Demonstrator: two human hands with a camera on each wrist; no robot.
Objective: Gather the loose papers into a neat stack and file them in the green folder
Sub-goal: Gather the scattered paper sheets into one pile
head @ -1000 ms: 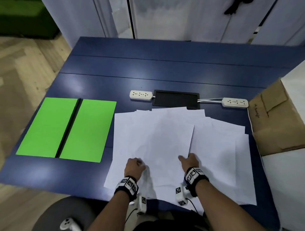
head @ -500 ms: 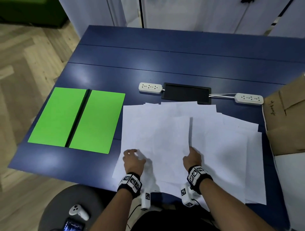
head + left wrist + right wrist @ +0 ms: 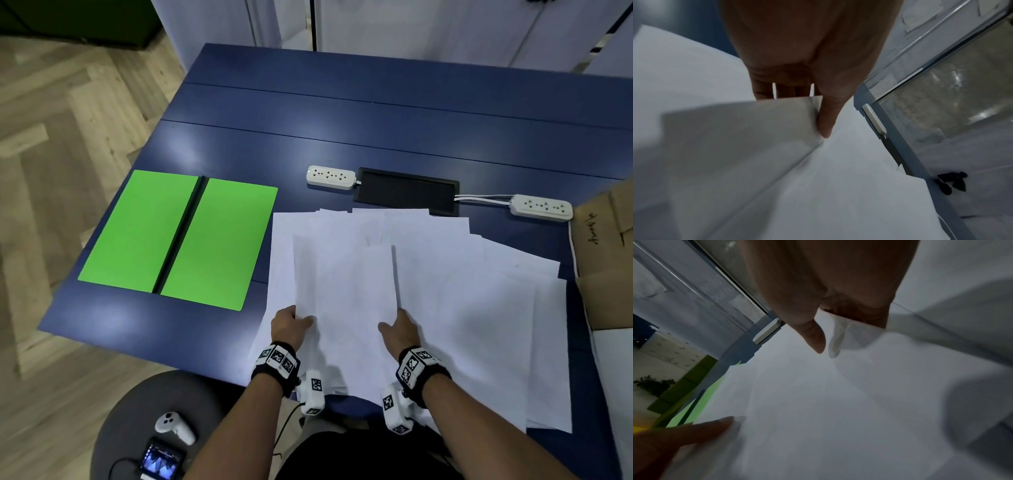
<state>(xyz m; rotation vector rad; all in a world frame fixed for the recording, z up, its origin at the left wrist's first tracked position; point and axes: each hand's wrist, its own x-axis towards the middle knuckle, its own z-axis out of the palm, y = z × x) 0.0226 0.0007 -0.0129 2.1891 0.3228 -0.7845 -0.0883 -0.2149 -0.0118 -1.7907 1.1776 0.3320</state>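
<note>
The green folder (image 3: 178, 240) lies open and flat on the left of the blue table (image 3: 376, 113). Loose white papers (image 3: 462, 308) are fanned out across the table's front right, overlapping each other. A small set of top sheets (image 3: 346, 291) sits between my hands. My left hand (image 3: 289, 323) pinches their left edge, thumb on top and fingers underneath, as the left wrist view shows (image 3: 818, 113). My right hand (image 3: 399, 329) pinches their right edge the same way (image 3: 838, 331), and that edge is lifted slightly off the sheets below.
Two white power strips (image 3: 330, 177) (image 3: 541, 207) and a black panel (image 3: 407, 192) lie just behind the papers. A cardboard box (image 3: 609, 260) stands at the right edge. A stool below the table's front holds a controller (image 3: 174, 426) and a phone (image 3: 161, 462).
My hands went from resting on the papers to gripping the top sheets' side edges. The left hand moved to the left edge; the right edge has risen a little.
</note>
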